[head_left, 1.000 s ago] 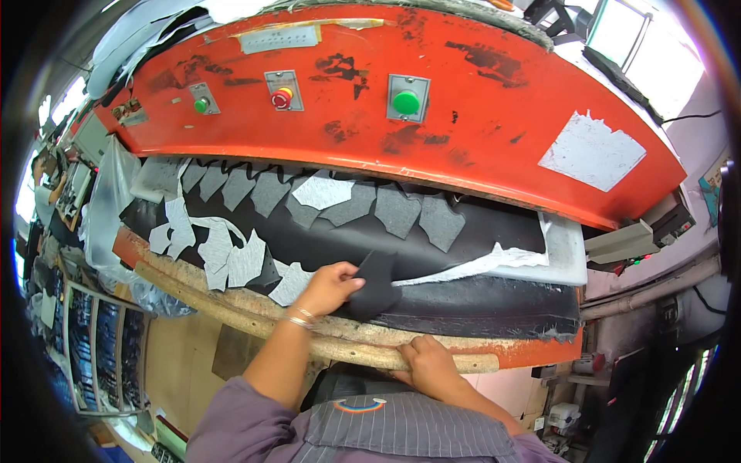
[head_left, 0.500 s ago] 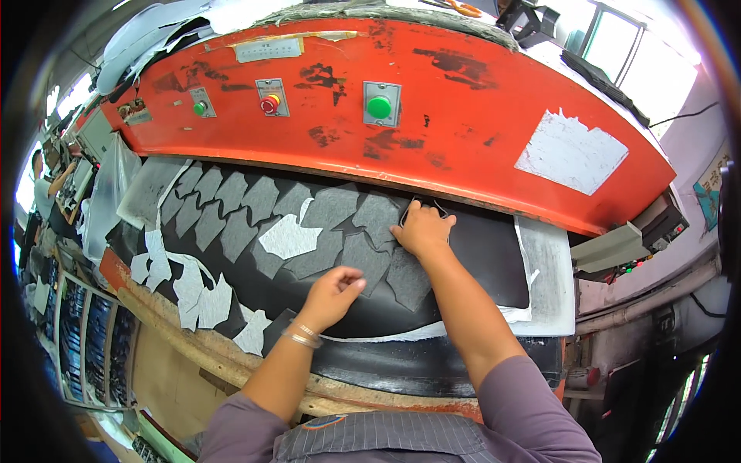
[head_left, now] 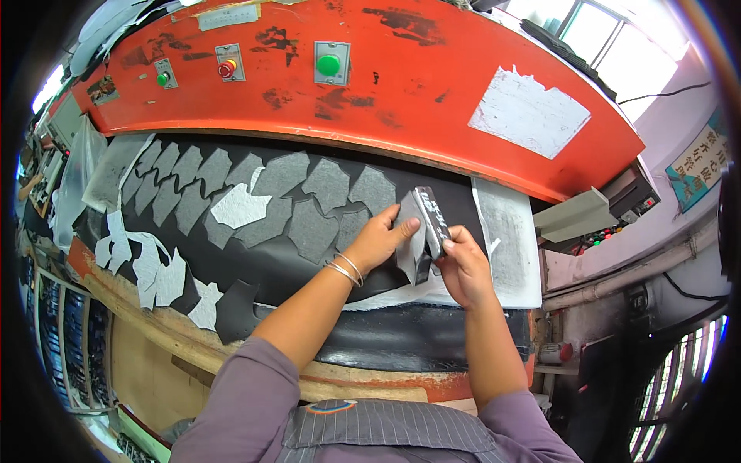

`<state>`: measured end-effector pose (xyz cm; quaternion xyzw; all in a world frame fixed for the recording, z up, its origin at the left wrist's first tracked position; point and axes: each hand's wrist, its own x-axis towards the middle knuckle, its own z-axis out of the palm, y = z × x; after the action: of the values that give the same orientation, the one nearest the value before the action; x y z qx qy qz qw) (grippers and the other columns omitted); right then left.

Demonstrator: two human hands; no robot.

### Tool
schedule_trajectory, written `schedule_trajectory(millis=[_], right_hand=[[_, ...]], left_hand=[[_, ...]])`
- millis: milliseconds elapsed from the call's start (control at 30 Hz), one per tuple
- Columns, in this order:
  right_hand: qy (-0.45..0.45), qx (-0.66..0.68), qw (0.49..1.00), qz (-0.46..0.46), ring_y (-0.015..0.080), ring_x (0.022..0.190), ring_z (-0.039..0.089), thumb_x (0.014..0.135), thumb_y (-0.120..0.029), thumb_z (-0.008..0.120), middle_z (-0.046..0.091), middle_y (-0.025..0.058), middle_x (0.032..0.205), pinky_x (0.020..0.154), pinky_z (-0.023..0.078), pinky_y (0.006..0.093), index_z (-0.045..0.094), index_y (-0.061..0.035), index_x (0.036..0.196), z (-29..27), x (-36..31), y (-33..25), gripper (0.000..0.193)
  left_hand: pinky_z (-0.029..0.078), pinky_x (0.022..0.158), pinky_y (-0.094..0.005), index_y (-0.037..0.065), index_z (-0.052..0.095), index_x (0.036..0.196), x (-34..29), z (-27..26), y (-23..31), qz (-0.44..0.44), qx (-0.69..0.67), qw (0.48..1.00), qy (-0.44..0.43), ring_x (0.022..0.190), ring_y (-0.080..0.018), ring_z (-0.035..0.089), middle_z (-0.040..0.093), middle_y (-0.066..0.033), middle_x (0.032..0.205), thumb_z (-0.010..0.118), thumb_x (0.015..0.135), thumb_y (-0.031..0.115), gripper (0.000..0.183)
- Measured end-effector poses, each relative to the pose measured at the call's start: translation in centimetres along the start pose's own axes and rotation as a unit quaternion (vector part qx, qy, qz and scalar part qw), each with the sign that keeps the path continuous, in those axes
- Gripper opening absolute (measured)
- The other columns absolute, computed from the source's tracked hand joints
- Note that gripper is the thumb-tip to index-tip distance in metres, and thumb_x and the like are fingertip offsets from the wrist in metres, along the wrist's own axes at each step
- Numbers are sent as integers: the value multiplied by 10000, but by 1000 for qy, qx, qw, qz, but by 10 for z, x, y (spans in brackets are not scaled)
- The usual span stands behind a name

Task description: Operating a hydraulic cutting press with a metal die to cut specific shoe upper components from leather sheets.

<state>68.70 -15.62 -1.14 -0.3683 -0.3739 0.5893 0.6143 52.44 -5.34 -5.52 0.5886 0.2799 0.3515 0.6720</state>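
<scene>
My right hand [head_left: 465, 268] grips a metal cutting die [head_left: 431, 218] by its lower edge, tilted up over the right part of a black sheet [head_left: 309, 266]. Against the die's left side my left hand [head_left: 380, 238] pinches a grey cut piece [head_left: 407, 231] between thumb and fingers. Whether that piece is fully out of the die, I cannot tell. Rows of grey cut shapes [head_left: 312, 230] lie or show on the black sheet to the left. One lighter grey piece [head_left: 238, 207] rests on top of them.
Beyond the sheet spans a red press beam [head_left: 417, 108] with a green button [head_left: 328, 65] and a red button [head_left: 227, 69]. Pale scraps [head_left: 158, 270] lie at the near left edge. A white board [head_left: 513, 247] extends under the sheet at right.
My right hand has lifted the cutting die off the sheet and brought it nearer. My left hand has moved right to meet it and now holds a grey piece. The view has shifted to the right.
</scene>
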Motion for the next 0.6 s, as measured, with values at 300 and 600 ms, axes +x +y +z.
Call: schedule_trajectory(millis=[300, 600], right_hand=[[-104, -119, 967, 197, 166, 1098, 559, 910, -112, 623, 591, 145, 1211, 903, 464, 318, 456, -48, 1231, 8, -104, -12, 367], [-341, -681, 629, -158, 235, 1117, 559, 710, 41, 609, 631, 42, 1129, 1114, 256, 533, 611, -108, 981, -18, -20, -29, 310]], left_hand=[[387, 1025, -333, 20, 312, 1428, -149, 64, 5, 44, 32, 999, 2, 1212, -230, 502, 515, -174, 1297, 754, 805, 236, 794], [421, 955, -303, 26, 541, 1264, -206, -39, 20, -138, 275, 950, 47, 1099, -213, 557, 577, -133, 1221, 582, 849, 48, 417]])
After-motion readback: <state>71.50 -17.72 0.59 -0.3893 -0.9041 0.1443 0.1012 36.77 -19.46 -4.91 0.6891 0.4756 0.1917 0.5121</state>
